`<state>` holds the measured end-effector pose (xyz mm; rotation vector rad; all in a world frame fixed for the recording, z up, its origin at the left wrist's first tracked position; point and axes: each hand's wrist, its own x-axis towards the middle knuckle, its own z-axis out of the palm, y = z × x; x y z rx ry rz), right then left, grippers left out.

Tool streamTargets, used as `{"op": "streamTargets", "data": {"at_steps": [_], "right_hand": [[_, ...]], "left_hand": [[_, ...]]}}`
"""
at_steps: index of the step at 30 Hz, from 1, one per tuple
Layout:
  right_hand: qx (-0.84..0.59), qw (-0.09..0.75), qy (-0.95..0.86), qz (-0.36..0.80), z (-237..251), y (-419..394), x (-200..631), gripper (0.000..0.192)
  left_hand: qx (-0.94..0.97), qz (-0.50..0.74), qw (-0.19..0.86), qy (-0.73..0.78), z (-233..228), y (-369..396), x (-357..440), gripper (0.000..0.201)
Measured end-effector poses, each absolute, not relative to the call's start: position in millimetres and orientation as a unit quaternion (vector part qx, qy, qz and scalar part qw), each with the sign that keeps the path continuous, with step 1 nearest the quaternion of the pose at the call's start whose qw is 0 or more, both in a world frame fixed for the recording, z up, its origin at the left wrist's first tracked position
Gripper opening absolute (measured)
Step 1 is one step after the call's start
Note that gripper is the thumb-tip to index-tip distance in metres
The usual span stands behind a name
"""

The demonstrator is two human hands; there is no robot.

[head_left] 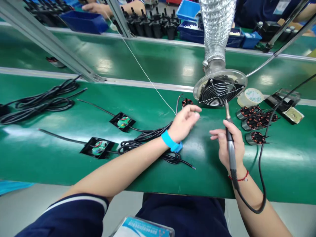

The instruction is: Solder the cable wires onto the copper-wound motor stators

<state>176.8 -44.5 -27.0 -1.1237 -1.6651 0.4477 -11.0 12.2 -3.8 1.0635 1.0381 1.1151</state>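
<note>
My right hand [233, 144] grips a soldering iron [230, 144], its tip pointing up just below the fan guard of the fume extractor [218, 93]. My left hand [184, 121], wearing a blue wrist strap [171, 141], hovers over the bench with fingers loosely bent and apart. Nothing shows between its fingers. A thin pale wire [148, 77] runs down from above and disappears behind this hand; whether they touch, I cannot tell. Just beyond the fingers sits a motor stator with copper windings [187, 102], partly hidden. Several similar stators [255, 137] stand right of the iron.
Two black housings with green circuit boards [98, 148] and coiled black cables [138, 144] lie left. More cable [46, 102] is farther left. A tape roll [250, 97] and a soldering-iron stand [286, 105] sit at right. Co-workers, blue bins [84, 22] and black parts are beyond the frame.
</note>
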Motion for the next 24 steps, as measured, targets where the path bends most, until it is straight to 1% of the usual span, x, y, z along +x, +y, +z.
{"op": "streamTargets", "data": {"at_steps": [2,3,6,8,10,12,13,15,17,18,20,21,24], "right_hand": [[-0.459,0.508,-0.701,0.202,-28,-45,174,0.039],[-0.457,0.503,-0.703,0.208,-28,-45,172,0.04],[-0.453,0.508,-0.697,0.225,-30,-45,167,0.05],[-0.451,0.521,-0.691,0.22,-30,-45,163,0.054],[-0.451,0.528,-0.693,0.195,-28,-44,160,0.051],[-0.448,0.511,-0.714,0.169,-23,-43,161,0.047],[-0.448,0.493,-0.729,0.156,-20,-43,163,0.046],[-0.453,0.447,-0.761,0.125,-13,-44,173,0.045],[-0.485,0.413,-0.766,0.088,-7,-49,188,0.041],[-0.515,0.403,-0.754,0.068,-5,-54,197,0.038],[-0.603,0.38,-0.701,0.029,-3,-64,216,0.032],[-0.657,0.348,-0.668,0.011,-3,-68,225,0.033],[-0.775,0.201,-0.599,-0.018,-6,-75,247,0.04]], "left_hand": [[0.4,0.451,0.697,0.388,-5,0,0,0.015],[0.383,0.446,0.718,0.373,-6,-3,3,0.014],[0.418,0.42,0.719,0.363,-7,-4,3,0.013],[0.468,0.368,0.714,0.368,-6,-3,0,0.014],[0.508,0.306,0.713,0.374,-4,-3,-3,0.014],[0.545,0.265,0.695,0.386,-3,-4,-5,0.014],[0.578,0.253,0.669,0.393,-3,-4,-7,0.014],[0.669,0.224,0.581,0.406,-4,-2,-9,0.01],[0.749,0.18,0.482,0.417,-7,0,-11,0.009],[0.772,0.158,0.448,0.421,-9,1,-11,0.01],[0.79,0.138,0.42,0.424,-12,2,-11,0.011],[0.792,0.137,0.417,0.424,-13,2,-10,0.01],[0.783,0.141,0.431,0.426,-15,1,-8,0.009]]}}
